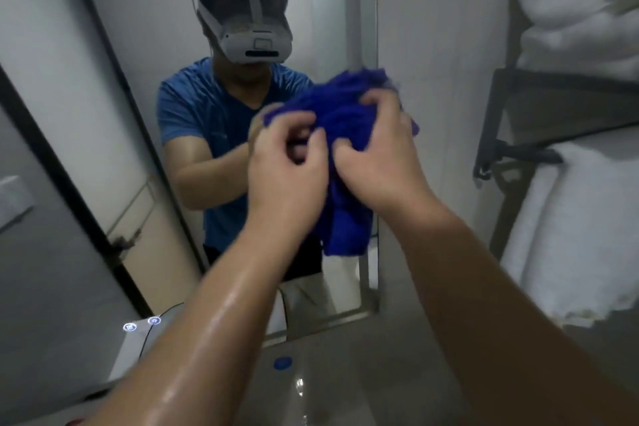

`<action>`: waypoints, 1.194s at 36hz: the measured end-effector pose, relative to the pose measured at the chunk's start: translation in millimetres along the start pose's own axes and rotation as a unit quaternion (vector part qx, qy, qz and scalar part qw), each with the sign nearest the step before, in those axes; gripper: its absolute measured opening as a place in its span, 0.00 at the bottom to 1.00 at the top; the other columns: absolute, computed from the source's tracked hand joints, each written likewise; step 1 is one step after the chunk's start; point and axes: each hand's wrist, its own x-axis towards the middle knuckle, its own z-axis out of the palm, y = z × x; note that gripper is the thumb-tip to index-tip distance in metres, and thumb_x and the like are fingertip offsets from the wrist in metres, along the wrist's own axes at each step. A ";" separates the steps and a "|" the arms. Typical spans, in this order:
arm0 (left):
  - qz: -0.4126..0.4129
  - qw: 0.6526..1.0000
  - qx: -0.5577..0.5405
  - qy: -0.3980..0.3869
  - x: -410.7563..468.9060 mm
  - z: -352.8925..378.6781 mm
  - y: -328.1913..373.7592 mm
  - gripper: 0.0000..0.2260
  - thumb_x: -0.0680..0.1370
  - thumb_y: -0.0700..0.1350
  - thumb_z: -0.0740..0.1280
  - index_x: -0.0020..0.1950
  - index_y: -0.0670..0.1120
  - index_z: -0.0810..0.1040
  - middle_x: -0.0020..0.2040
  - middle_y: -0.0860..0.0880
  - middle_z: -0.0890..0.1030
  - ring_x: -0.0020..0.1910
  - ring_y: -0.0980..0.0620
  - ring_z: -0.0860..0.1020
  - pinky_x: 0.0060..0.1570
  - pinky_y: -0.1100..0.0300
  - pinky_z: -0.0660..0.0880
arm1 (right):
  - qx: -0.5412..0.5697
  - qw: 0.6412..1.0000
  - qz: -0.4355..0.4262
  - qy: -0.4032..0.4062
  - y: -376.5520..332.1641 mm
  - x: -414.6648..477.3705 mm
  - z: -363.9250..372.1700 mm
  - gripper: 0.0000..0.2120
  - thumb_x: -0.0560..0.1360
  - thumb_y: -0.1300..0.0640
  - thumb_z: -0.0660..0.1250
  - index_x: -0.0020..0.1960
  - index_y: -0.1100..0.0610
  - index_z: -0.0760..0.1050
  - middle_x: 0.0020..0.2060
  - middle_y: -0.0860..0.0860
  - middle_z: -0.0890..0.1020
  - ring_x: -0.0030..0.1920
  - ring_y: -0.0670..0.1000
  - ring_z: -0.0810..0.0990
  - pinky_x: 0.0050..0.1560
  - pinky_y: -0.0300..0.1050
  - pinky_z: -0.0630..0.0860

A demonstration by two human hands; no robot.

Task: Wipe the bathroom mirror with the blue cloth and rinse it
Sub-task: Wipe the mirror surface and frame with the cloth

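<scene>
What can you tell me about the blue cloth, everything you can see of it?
The blue cloth is a deep royal blue, with a soft, fuzzy look like microfibre or terry. It is bunched up, not spread flat, held up in front of the mirror, with a loose end hanging down below the hands. Both hands grip it: the left hand pinches its left side, and the right hand clutches the crumpled bulk from the right. Whether it touches the glass cannot be told. Its wetness cannot be judged.

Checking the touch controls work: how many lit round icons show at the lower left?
2. The left icon and the right icon glow side by side at the lower left, just left of the person's left forearm, which may hide more.
</scene>
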 end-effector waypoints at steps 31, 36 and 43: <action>-0.309 0.927 0.160 -0.143 -223.6 -212.9 -99.0 0.07 0.83 0.63 0.63 0.55 0.62 0.75 0.58 0.57 0.77 0.59 0.57 0.76 0.60 0.58 0.73 | 0.090 0.938 0.257 -0.214 -19.0 -245.1 143.5 0.14 0.80 0.56 0.69 0.63 0.44 0.76 0.54 0.42 0.83 0.53 0.40 0.81 0.48 0.34 0.75; -0.306 0.932 -0.066 -0.182 -206.8 -221.3 -52.7 0.17 0.78 0.61 0.73 0.63 0.64 0.73 0.54 0.58 0.85 0.53 0.57 0.85 0.55 0.50 0.83 | 0.165 0.942 0.214 -0.201 -66.7 -216.5 93.1 0.23 0.80 0.52 0.72 0.71 0.36 0.72 0.52 0.50 0.87 0.49 0.48 0.87 0.52 0.46 0.83; -0.281 0.959 0.024 -0.021 -177.6 -200.4 -17.1 0.12 0.83 0.58 0.66 0.48 0.52 0.82 0.42 0.54 0.86 0.43 0.55 0.84 0.48 0.54 0.80 | 0.207 0.933 0.218 -0.200 -62.1 -230.7 63.3 0.50 0.65 0.29 0.77 0.82 0.36 0.60 0.65 0.39 0.78 0.62 0.42 0.81 0.53 0.35 0.81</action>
